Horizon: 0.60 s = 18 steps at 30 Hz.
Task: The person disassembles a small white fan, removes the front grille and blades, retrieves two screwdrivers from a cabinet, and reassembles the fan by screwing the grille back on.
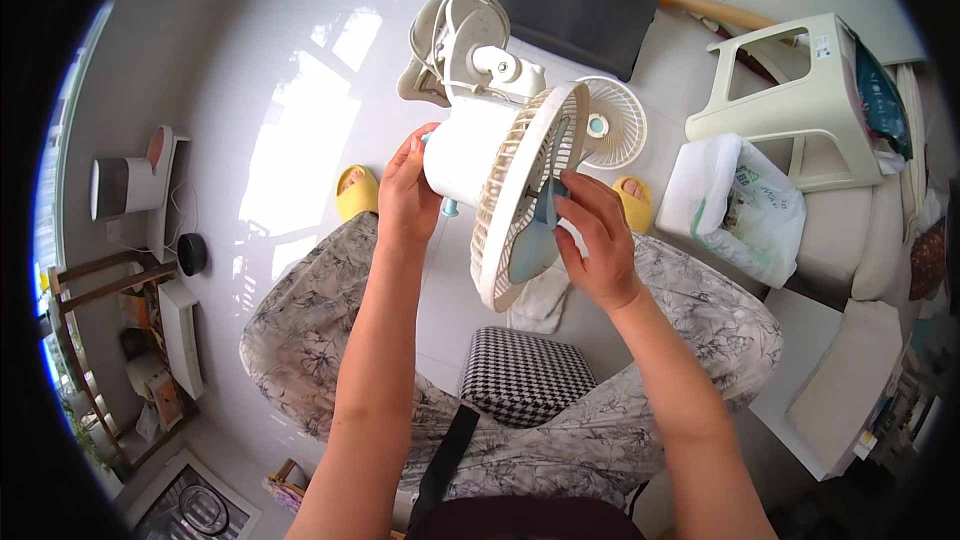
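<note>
A white electric fan (478, 145) is held tilted on its side between my hands, with its base and coiled cord (450, 30) at the top. My left hand (408, 190) grips the back of the motor housing beside a light blue knob. My right hand (600, 240) has its curled fingers on the light blue blades (535, 245) inside the open rear grille (492, 240). The detached round front grille (615, 115) lies on the floor beyond. A white cloth (535, 310) is below the fan.
A black board (575, 5), pale plastic stool (740, 125) and bag-lined bin (680, 190) are at the upper right. A houndstooth cushion (525, 365) sits between my legs. My feet are in yellow slippers (355, 200). A wooden rack (130, 270) stands at the left.
</note>
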### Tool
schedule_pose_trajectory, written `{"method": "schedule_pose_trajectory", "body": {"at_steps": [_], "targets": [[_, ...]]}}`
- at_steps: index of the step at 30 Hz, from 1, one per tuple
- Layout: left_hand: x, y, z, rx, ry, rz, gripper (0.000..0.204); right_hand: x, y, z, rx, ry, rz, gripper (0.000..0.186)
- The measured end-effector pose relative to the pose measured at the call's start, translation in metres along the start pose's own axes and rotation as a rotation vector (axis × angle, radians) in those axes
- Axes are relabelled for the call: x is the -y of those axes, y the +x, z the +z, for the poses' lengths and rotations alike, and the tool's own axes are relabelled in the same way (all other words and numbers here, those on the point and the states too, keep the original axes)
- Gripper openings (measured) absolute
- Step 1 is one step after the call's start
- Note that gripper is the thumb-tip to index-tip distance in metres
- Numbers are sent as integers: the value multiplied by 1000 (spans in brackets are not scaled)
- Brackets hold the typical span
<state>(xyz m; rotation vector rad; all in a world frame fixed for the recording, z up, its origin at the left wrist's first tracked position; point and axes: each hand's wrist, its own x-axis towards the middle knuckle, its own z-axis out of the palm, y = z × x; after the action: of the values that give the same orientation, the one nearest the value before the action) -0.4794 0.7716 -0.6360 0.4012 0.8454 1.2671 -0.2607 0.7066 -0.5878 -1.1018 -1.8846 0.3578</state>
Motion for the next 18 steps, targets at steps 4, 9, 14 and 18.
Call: {"method": "schedule_pose_trajectory", "body": {"at_steps": [4, 9, 14, 18], "targets": [[-49, -32, 32, 76, 6, 74, 31, 43, 23, -24, -68, -7, -124, 49], [-83, -67, 59, 52, 40, 136, 30, 77, 31, -30, -165, 0, -178, 48], [-97, -85, 60, 11, 64, 206, 30, 99, 29, -23, -148, 99, -9, 44], [-98, -87, 52, 45, 47, 265, 29, 114, 29, -13, -183, 405, 361, 39]]}}
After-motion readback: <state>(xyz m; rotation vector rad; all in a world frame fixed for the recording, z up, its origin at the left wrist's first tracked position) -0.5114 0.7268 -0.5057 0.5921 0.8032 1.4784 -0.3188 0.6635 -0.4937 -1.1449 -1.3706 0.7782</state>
